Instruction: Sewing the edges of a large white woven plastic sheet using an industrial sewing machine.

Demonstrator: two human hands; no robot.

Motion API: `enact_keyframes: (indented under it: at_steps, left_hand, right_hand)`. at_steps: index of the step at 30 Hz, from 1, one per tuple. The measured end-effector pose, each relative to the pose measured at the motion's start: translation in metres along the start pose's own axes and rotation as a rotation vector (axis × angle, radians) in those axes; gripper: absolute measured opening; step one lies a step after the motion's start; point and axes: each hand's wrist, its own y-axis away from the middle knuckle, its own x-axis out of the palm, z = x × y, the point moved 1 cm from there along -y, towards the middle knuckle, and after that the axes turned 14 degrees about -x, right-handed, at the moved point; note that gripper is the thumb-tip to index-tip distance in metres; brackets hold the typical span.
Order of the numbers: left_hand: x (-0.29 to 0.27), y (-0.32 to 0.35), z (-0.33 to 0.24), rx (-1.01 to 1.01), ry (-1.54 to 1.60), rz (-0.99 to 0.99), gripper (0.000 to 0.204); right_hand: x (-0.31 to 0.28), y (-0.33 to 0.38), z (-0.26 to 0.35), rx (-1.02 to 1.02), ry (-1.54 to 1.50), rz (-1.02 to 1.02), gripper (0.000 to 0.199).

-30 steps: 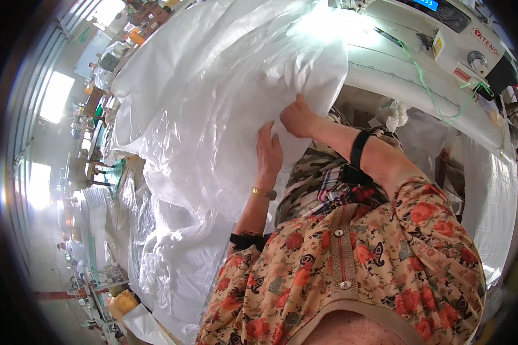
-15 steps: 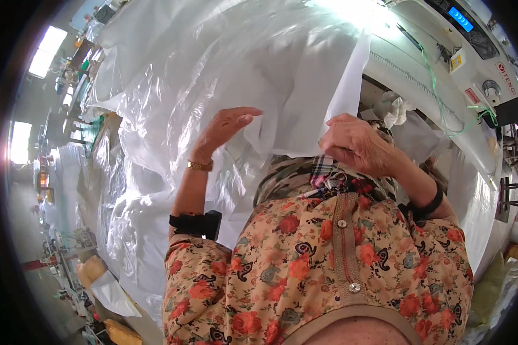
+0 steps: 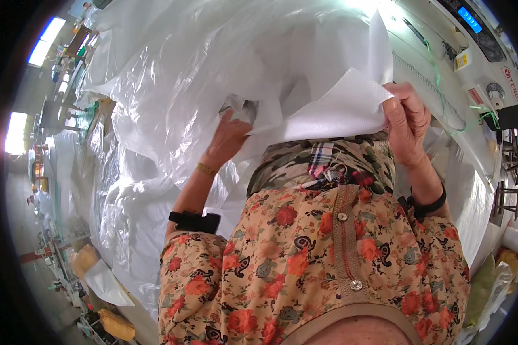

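A white, finely textured plastic sheet (image 3: 339, 109) lies across my lap with its near edge folded up. My right hand (image 3: 408, 123) pinches its right corner between thumb and bent fingers. At the sheet's left end my left hand (image 3: 231, 140) has its index finger stretched forward and the others curled, with the sheet's edge at the thumb. Just ahead of those fingers shows a small grey, see-through patch (image 3: 240, 108). Clear, wrinkled plastic film (image 3: 155, 109) spreads in a large heap to the left and ahead.
On the right stands a white sewing machine (image 3: 482, 72) with a lit blue display. Green thread (image 3: 437, 75) trails over its white table, which has a ruler strip (image 3: 429, 86) along it. Dark stools (image 3: 507, 198) stand at far right. A yellow-brown bundle (image 3: 116, 325) lies at lower left.
My right hand has moved right and forward, drawing the sheet's corner out and up. My left hand has turned from flat and raised to curled at the sheet's left edge.
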Motion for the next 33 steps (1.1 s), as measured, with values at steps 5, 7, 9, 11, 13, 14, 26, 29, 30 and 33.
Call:
enact_keyframes:
  at_steps: [5,7,9,11,13,14,26,29,30,33]
  left_hand:
    - [0.044,0.114,0.18,-0.403,-0.339,0.109,0.031]
    - [0.028,0.171,0.239,-0.574,-0.452,0.066,0.031]
    - [0.005,0.226,0.289,-0.743,-0.576,0.049,0.031]
    - [-0.015,0.277,0.315,-0.894,-0.69,0.065,0.031]
    - [-0.014,0.323,0.325,-0.998,-0.746,0.101,0.031]
    - [-0.015,0.3,0.324,-0.961,-0.774,0.131,0.032]
    - [-0.138,0.015,-0.114,-0.128,0.175,0.193,0.021]
    - [-0.166,-0.027,-0.14,0.112,0.257,-0.158,0.022]
    - [-0.174,-0.033,-0.148,0.158,0.328,-0.177,0.023]
    - [-0.196,-0.057,-0.169,0.255,0.371,-0.218,0.024]
  right_hand:
    - [-0.018,0.005,-0.024,-0.085,-0.003,-0.065,0.016]
    - [-0.038,0.021,-0.033,-0.004,0.159,0.174,0.013]
    - [-0.049,0.038,-0.04,0.085,0.327,0.387,0.011]
    - [-0.049,0.061,-0.069,0.293,0.66,0.983,0.011]
    - [-0.036,0.067,-0.087,0.187,0.592,0.949,0.014]
    - [-0.04,0.075,-0.095,0.116,0.528,0.896,0.016]
    - [-0.005,-0.118,-0.119,0.406,-0.084,-0.452,0.039]
    - [-0.012,-0.138,-0.125,0.593,-0.441,-0.695,0.036]
    - [-0.012,-0.14,-0.126,0.676,-0.579,-0.693,0.033]
    - [-0.008,-0.131,-0.134,0.665,-0.674,-0.668,0.019]
